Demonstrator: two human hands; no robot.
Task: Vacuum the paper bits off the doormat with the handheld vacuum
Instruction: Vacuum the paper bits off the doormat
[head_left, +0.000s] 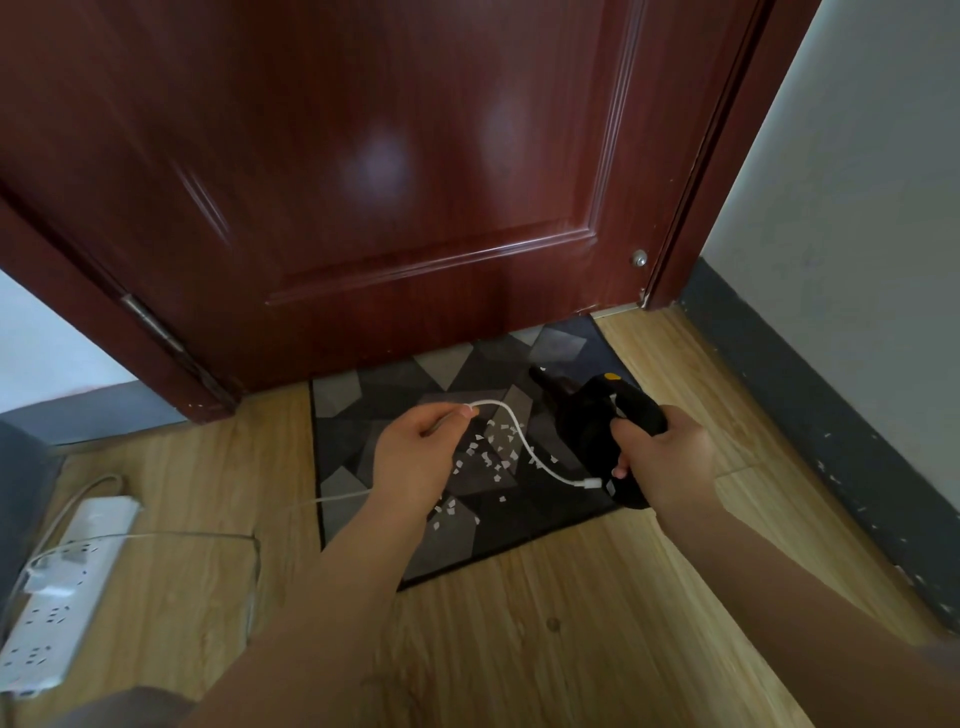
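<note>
On the wood floor just inside the door, the person is crouched low with both forearms reaching out ahead. Nearest, off to their left, a white power strip (62, 582) lies on the boards with a thin cable trailing from it toward the mat. The left hand (415, 457) pinches a white charging cable (519, 441) between thumb and fingertips, its fingers curled round the cord, and the cord loops across to a plug that sits right at the rear of the handheld vacuum (592, 431); whether the plug is seated or just free I cannot tell. The right hand (665, 457) is wrapped tight round the vacuum's black handle, holding the machine above the right part of the doormat (353, 467) with its nozzle aimed away toward the door. The paper bits (488, 457) are scattered over the middle of the mat, mostly under the cord, and look untouched. I'd say this is still the getting-ready step, dealing with the charging lead, not the cleaning itself. The next move, as I read it, needs the cord put well aside so it doesn't drag through the scraps, then the nozzle tipped down onto them. Beyond the mat stands the dark red door (363, 182), closed.
</note>
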